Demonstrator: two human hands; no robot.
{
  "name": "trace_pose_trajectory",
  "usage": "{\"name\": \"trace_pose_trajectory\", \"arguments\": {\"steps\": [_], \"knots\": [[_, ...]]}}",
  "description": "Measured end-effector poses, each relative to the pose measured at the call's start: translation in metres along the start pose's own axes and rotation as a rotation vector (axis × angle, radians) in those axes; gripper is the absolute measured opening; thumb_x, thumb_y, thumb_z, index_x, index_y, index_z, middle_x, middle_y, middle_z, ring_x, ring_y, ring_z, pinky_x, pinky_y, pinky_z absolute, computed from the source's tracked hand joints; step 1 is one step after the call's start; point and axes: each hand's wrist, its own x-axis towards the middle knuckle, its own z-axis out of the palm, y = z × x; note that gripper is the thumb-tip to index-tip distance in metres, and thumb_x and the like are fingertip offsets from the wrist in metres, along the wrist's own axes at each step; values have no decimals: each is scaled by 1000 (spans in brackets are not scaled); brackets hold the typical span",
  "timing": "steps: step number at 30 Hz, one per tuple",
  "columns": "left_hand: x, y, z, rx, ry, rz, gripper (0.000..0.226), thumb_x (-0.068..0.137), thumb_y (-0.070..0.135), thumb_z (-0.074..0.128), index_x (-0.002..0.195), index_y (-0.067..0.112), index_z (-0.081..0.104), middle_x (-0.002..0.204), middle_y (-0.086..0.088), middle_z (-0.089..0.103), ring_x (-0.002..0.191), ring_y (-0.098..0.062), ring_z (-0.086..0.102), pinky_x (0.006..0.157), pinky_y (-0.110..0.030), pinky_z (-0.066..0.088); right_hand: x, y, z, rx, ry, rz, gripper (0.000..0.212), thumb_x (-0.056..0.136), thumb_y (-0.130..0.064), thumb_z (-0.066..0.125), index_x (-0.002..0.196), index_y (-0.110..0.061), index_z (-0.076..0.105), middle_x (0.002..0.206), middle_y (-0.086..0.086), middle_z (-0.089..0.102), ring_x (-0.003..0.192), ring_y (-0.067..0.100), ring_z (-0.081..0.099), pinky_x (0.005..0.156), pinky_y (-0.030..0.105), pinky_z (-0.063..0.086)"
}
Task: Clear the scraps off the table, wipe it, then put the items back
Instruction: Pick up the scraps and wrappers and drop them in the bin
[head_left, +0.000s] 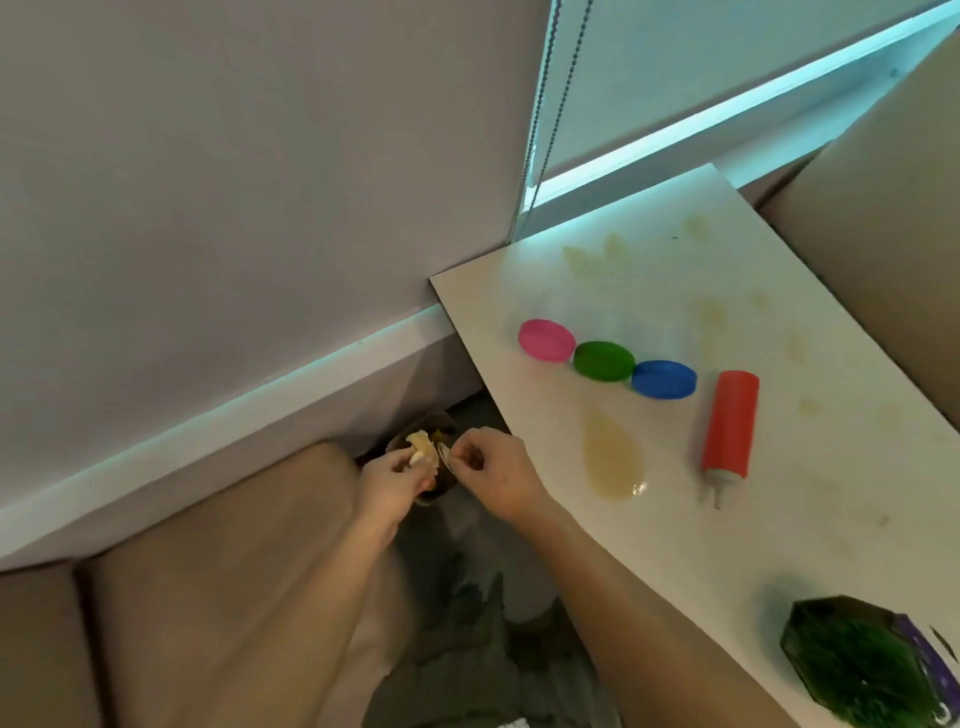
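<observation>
Where the task stands: early, by my judgement. The scraps are leaving the table, and wiping and putting back are not yet begun.
Left hand (392, 478): lower centre of the frame, off the table's left edge, with the fingers curled round a clump of yellowish scraps (421, 446).
Right hand (496, 470): just beside the left hand. Thumb and forefinger pinch a thin pale piece (445, 457), perhaps peel or film; the blur does not let me say which.
Bin (444, 423): a small dark container on the floor under both hands, with what looks like more yellow bits inside.
Table (675, 561): a white top filling the right half of the frame. What shows on it is liquid, marks and the items.
Spill (613, 460): an amber puddle near the table's left edge, wet and glinting.
Stains (597, 257): faint yellowish smears toward the upper part of the table, with more along its right side.
Lids: pink lid (546, 340), green lid (604, 362) and blue lid (664, 379) sit in a touching row at centre right.
Red bottle (727, 426): on its side just right of the blue lid, nozzle toward the bottom of the frame.
Plant pot (857, 660): dark and faceted, in the lower right corner.
Left to do: drop the held scraps, lift the items away, wipe up the spill and stains, then return the items.
</observation>
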Motion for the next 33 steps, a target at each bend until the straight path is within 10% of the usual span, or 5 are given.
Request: {"name": "trace_pose_trajectory", "arguments": {"steps": [11, 22, 27, 33], "knots": [[164, -93, 13, 213, 100, -129, 17, 96, 29, 71, 80, 34, 68, 87, 0, 77, 87, -20, 75, 88, -45, 62, 147, 114, 129, 67, 43, 303, 2, 97, -20, 67, 99, -22, 67, 107, -1, 67, 92, 10, 64, 71, 17, 47], [232, -148, 21, -100, 93, -206, 52, 98, 25, 70, 145, 13, 54, 125, -12, 69, 109, -22, 69, 99, -41, 58, 201, 193, 186, -86, -185, 296, 49, 97, -19, 57, 144, -31, 51, 136, 9, 61, 120, 31, 60, 103, 46, 53], [213, -135, 14, 8, 260, -136, 27, 93, 20, 73, 116, 31, 66, 104, -1, 75, 98, -19, 72, 96, -47, 59, 183, 164, 172, -36, -165, 259, 45, 98, -16, 61, 142, -24, 53, 138, 6, 59, 125, 27, 58, 106, 45, 51], [125, -51, 12, 41, 247, 59, 34, 98, 30, 69, 132, 25, 65, 104, 5, 74, 98, -15, 72, 95, -46, 60, 133, 99, 115, 6, -89, 154, 45, 97, -13, 61, 141, -20, 55, 139, 3, 58, 128, 21, 56, 109, 39, 48]]}}
